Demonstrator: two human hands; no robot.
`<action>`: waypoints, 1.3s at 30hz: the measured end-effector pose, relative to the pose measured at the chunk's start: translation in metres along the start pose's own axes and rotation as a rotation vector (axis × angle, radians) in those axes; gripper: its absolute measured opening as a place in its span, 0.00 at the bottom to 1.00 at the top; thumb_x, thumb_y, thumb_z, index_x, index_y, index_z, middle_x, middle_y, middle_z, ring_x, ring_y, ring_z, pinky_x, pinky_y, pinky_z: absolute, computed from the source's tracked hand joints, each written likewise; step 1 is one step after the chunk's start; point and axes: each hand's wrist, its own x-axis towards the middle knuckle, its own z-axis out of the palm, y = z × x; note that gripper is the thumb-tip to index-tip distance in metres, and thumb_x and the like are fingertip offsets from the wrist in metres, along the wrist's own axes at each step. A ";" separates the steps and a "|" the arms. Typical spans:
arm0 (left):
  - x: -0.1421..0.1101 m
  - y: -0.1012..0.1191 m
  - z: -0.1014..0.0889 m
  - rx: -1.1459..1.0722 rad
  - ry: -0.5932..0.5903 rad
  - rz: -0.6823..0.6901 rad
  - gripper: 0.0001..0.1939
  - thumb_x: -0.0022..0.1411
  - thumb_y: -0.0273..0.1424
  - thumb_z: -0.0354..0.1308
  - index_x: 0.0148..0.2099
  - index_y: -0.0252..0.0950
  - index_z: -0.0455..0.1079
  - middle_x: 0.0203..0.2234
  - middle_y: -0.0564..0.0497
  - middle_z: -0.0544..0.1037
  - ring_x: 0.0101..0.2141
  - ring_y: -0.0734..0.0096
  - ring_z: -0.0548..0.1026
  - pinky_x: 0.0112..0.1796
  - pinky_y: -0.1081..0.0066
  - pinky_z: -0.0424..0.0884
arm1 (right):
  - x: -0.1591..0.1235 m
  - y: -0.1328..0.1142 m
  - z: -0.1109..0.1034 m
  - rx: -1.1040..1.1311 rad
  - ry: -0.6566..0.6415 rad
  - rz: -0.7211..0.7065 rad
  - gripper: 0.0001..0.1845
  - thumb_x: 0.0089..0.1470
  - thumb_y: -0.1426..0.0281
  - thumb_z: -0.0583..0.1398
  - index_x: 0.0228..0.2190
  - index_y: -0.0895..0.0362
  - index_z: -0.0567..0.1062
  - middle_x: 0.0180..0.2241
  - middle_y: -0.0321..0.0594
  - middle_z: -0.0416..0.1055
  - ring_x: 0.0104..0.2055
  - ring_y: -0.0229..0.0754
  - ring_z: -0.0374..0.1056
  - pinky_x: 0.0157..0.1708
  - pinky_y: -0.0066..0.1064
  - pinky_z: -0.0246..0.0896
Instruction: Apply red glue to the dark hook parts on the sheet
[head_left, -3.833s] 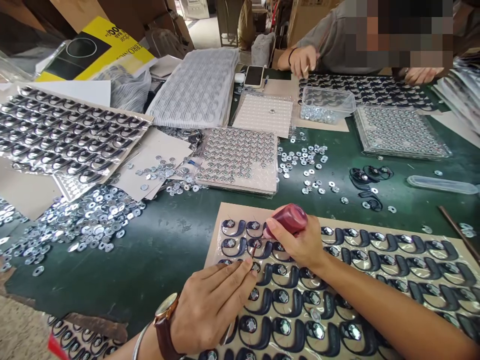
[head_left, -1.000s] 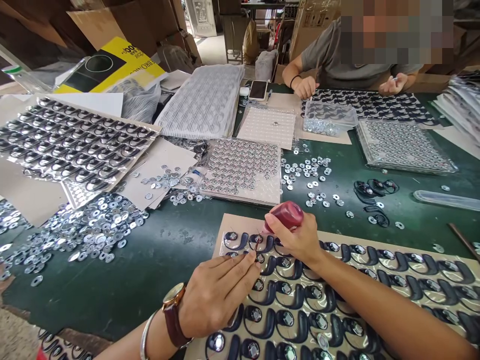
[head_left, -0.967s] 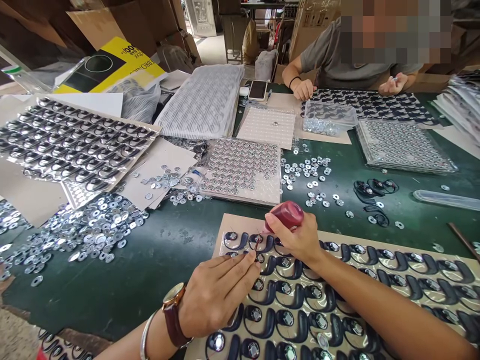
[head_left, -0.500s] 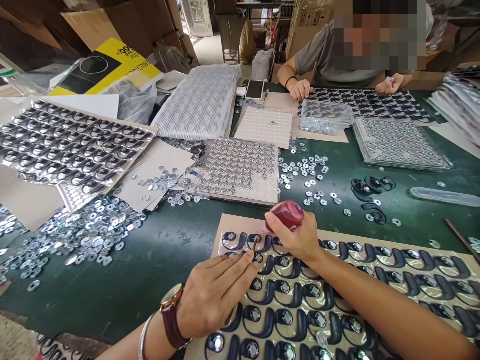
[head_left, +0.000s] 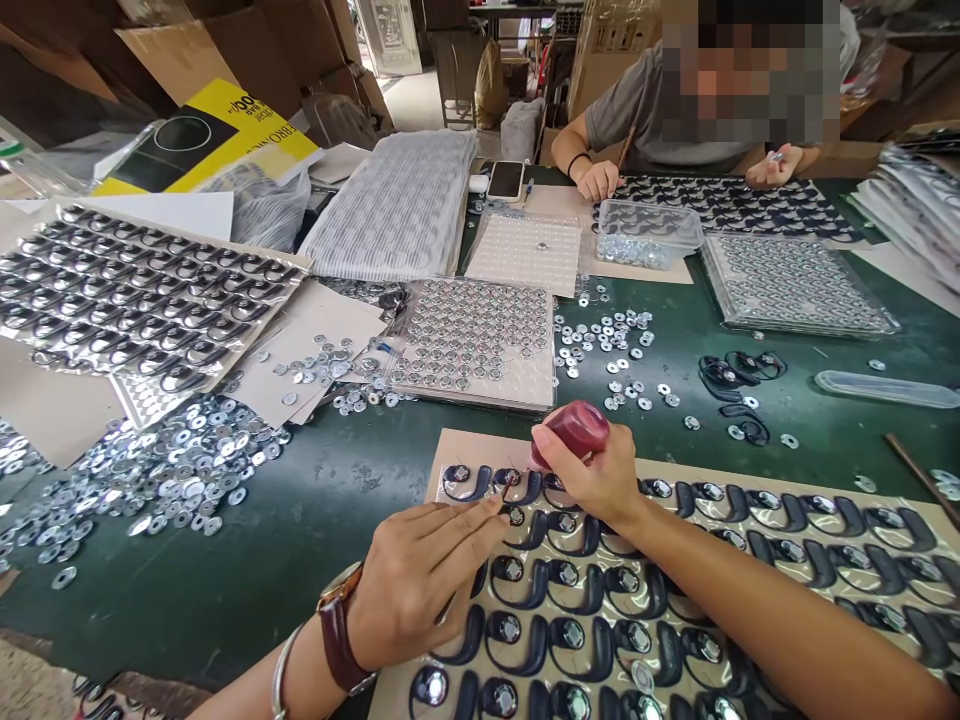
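A cardboard sheet [head_left: 480,448] covered with rows of black ear-hook pieces [head_left: 540,640] lies in front of me. My right hand [head_left: 600,480] is closed round a small dark red bottle [head_left: 574,430], its thin nozzle pointing down at a piece near the sheet's top left. My left hand [head_left: 420,590], with a brown watch on the wrist, lies on the sheet with fingers stretched out flat, fingertips beside the nozzle.
Loose silver washers [head_left: 180,470] spread over the green table [head_left: 330,520] at left. Trays of round parts [head_left: 472,335], more sheets of ear hooks [head_left: 127,290] and a clear tub [head_left: 649,232] lie beyond. A person's hands [head_left: 600,180] work at the far side.
My left fingertips have slid a little left and up along the sheet. The red bottle stays in nearly the same spot. The view has shifted slightly.
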 end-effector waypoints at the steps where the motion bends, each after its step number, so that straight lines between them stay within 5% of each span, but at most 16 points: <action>1: 0.001 -0.001 0.000 -0.019 0.010 -0.015 0.23 0.55 0.17 0.49 0.54 0.30 0.68 0.47 0.42 0.76 0.46 0.63 0.77 0.39 0.65 0.79 | 0.000 0.000 0.000 0.003 -0.002 0.002 0.15 0.53 0.60 0.60 0.22 0.57 0.73 0.16 0.34 0.71 0.18 0.35 0.64 0.23 0.28 0.60; 14: 0.011 -0.009 -0.002 -0.214 0.139 -0.196 0.15 0.61 0.19 0.53 0.49 0.36 0.70 0.40 0.50 0.80 0.41 0.70 0.79 0.39 0.73 0.79 | 0.001 0.000 0.000 -0.054 -0.012 -0.039 0.18 0.54 0.59 0.60 0.19 0.57 0.72 0.14 0.32 0.66 0.17 0.33 0.59 0.21 0.27 0.58; 34: 0.011 -0.015 -0.002 -0.375 0.156 -0.388 0.11 0.63 0.23 0.56 0.46 0.36 0.74 0.39 0.48 0.80 0.38 0.68 0.80 0.39 0.72 0.79 | -0.004 0.004 0.002 0.078 -0.189 0.012 0.14 0.54 0.59 0.60 0.28 0.57 0.74 0.20 0.35 0.74 0.23 0.38 0.69 0.29 0.31 0.66; 39: 0.010 -0.013 -0.002 -0.360 0.142 -0.413 0.10 0.64 0.26 0.56 0.46 0.36 0.74 0.39 0.49 0.81 0.37 0.67 0.80 0.37 0.72 0.80 | 0.004 -0.005 0.003 -0.043 -0.194 -0.007 0.17 0.53 0.56 0.60 0.23 0.56 0.72 0.19 0.34 0.71 0.22 0.37 0.67 0.29 0.30 0.63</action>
